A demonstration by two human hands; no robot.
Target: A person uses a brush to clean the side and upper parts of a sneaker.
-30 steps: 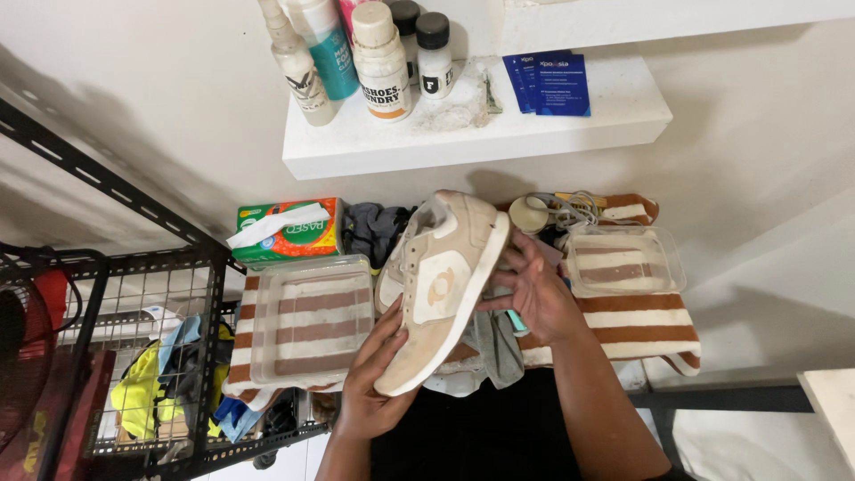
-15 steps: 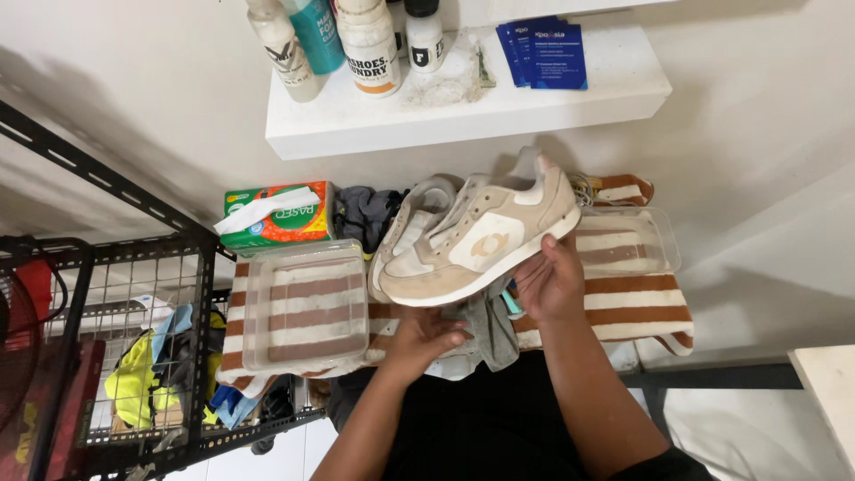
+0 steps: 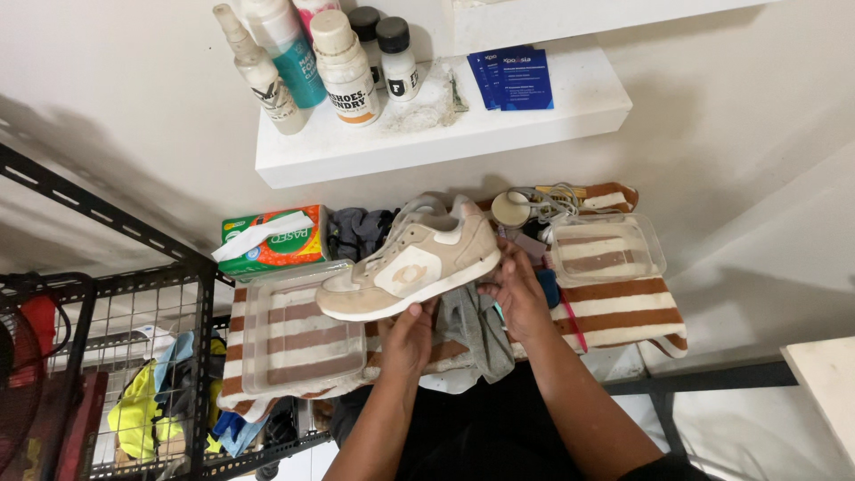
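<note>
Shoe (image 3: 410, 267) held level on its side over the striped towel (image 3: 623, 303), sole toward the person: left hand (image 3: 408, 337) cupped under the midsole, right hand (image 3: 515, 289) gripping the heel. Step looks like inspection; any next move calls for a firm two-hand hold. Room is tight: tray (image 3: 298, 334) below left, second tray (image 3: 607, 249) right, shelf (image 3: 445, 134) edge overhead.

Shoe (image 3: 410, 267) rotated from near-vertical, toe down, to lying sideways with toe pointing left over the clear tray (image 3: 298, 334). Left hand (image 3: 408, 337) shifted from the toe end to under the midsole. Right hand (image 3: 517, 289) moved from the shoe's side to its heel.
</note>
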